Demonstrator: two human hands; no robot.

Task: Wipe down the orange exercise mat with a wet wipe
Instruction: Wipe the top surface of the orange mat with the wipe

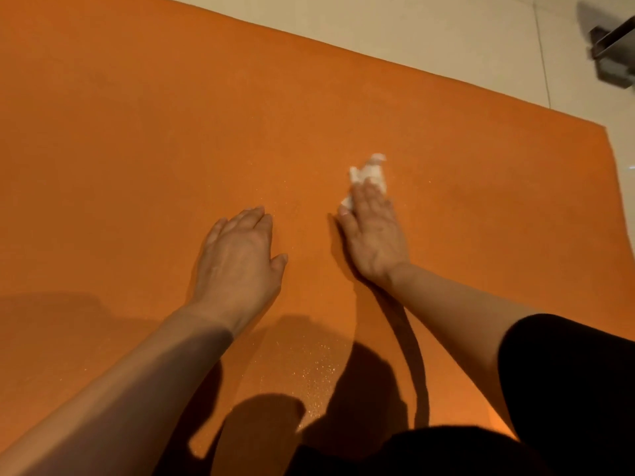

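Nearest the camera, on the flat orange foam exercise mat, a damp glittering patch suggests wiping already done there. Further out, the left hand lies flat with straight fingers, holding nothing, probably bracing the body and pinning the mat. Just beyond, the right hand presses the crumpled white wet wipe down under straight fingers, likely to spread pressure. Past the mat's far edge lies pale tiled floor.

no text, label, brand, number or sign can be read anywhere in this view.
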